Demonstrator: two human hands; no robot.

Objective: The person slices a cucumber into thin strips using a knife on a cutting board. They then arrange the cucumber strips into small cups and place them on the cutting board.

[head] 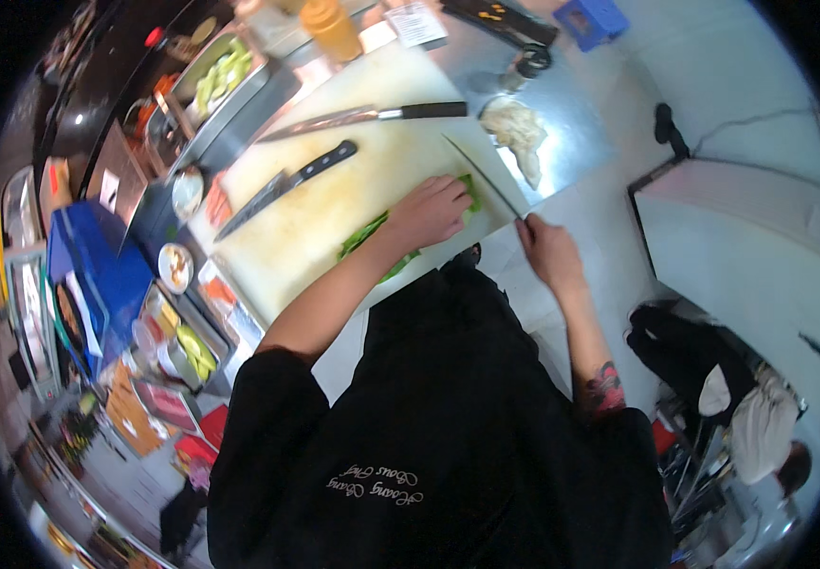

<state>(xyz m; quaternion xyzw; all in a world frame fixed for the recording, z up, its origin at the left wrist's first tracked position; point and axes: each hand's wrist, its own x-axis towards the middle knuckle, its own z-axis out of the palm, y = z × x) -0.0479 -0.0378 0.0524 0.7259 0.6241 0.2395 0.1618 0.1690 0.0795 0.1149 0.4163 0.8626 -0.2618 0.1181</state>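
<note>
On the white cutting board (289, 263) lie green leaves (363, 238), partly covered by my left hand and forearm. My left hand (432, 210) presses down on the leaves with its fingers curled. At the board's right edge, my right hand (552, 252) grips the handle of a knife; its thin blade (484, 174) points up and left, just right of the leaves and apart from my left hand. Farther up the board rest a long knife with a black handle (432, 110) and a chef's knife with a riveted black handle (324, 161).
A crumpled pale cloth (516, 135) lies on the steel counter (573, 135) right of the board. Left are a metal tray of green vegetable pieces (264, 67), small bowls (176, 268) and pink pieces (218, 203). A sauce bottle (331, 28) stands above. Another person (758, 427) is at lower right.
</note>
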